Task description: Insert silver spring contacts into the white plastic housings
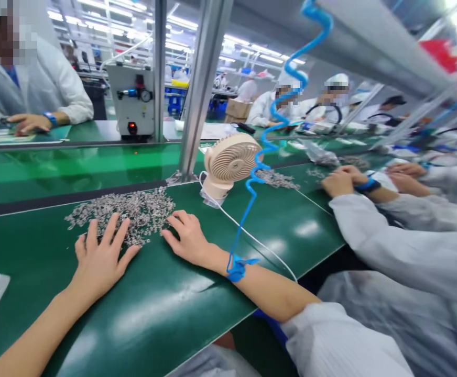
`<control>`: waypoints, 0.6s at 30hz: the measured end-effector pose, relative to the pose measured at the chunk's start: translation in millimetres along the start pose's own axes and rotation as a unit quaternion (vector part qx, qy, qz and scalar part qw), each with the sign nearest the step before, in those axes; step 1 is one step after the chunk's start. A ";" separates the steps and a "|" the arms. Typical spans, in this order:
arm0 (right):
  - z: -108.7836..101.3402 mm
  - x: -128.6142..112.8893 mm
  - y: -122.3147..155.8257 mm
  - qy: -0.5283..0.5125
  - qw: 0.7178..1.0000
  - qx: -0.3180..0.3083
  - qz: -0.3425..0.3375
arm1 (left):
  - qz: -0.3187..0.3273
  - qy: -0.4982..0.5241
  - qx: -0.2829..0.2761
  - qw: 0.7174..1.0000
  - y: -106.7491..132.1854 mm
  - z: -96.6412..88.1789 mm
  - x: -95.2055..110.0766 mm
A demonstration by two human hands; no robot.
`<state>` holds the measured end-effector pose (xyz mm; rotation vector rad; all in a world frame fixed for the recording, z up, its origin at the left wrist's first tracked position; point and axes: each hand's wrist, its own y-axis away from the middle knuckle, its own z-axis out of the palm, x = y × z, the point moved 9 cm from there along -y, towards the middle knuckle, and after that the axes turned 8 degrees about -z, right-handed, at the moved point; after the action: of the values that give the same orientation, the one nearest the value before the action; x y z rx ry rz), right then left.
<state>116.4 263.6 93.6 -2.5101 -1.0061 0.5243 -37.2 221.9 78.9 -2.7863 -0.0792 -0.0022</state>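
Observation:
A spread-out pile of small silvery metal parts [134, 207] lies on the green tabletop [142, 309]; the pieces are too small to name. My left hand [100, 256] rests at the pile's near side, fingers spread, the tips touching the parts. At the right edge of the pile is my right hand [187, 238], its fingers slightly bent and apart, with nothing visible in them. Around my right wrist sits a blue wrist strap [237, 268], and a coiled blue cord [270, 146] runs up from it.
A beige desk fan [230, 162] with a white cable [252, 238] stands behind my right hand. More small parts [278, 179] lie beyond it. Co-workers' hands [344, 180] are at the right. A metal post [199, 94] and a grey box with a gauge [132, 99] stand farther back.

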 end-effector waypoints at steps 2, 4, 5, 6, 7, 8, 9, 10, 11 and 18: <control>2.3 5.9 1.7 0.027 0.998 -0.040 0.036 | 0.014 0.004 0.036 0.999 2.6 -5.9 3.5; 6.8 9.1 4.3 0.036 0.995 -0.082 0.051 | 0.023 0.008 0.059 0.998 5.6 -10.4 7.3; 8.8 9.3 5.2 0.033 0.994 -0.096 0.048 | 0.027 0.010 0.065 0.997 7.0 -11.7 9.3; 10.2 9.1 5.7 0.028 0.994 -0.102 0.040 | 0.032 0.014 0.071 0.997 8.4 -12.9 11.5; 10.9 9.2 5.8 0.021 0.994 -0.103 0.033 | 0.039 0.019 0.074 0.996 9.8 -13.8 14.0; 10.9 9.8 5.6 0.015 0.995 -0.098 0.027 | 0.048 0.029 0.077 0.995 11.6 -14.7 17.0; 10.7 11.1 5.4 0.007 0.996 -0.090 0.023 | 0.064 0.047 0.075 0.994 13.8 -15.7 21.2; 10.0 12.7 5.1 -0.002 0.997 -0.080 0.022 | 0.084 0.072 0.070 0.991 16.5 -16.5 26.0; 8.7 14.6 4.8 -0.014 0.997 -0.067 0.022 | 0.104 0.098 0.061 0.988 19.6 -17.3 31.3; -7.9 37.7 5.0 -0.097 0.993 0.040 0.053 | 0.162 0.160 -0.045 0.973 34.3 -11.7 54.9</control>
<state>148.3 285.5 90.6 -2.4868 -0.9015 0.8375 19.6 188.7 78.6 -2.8145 0.4657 -0.3790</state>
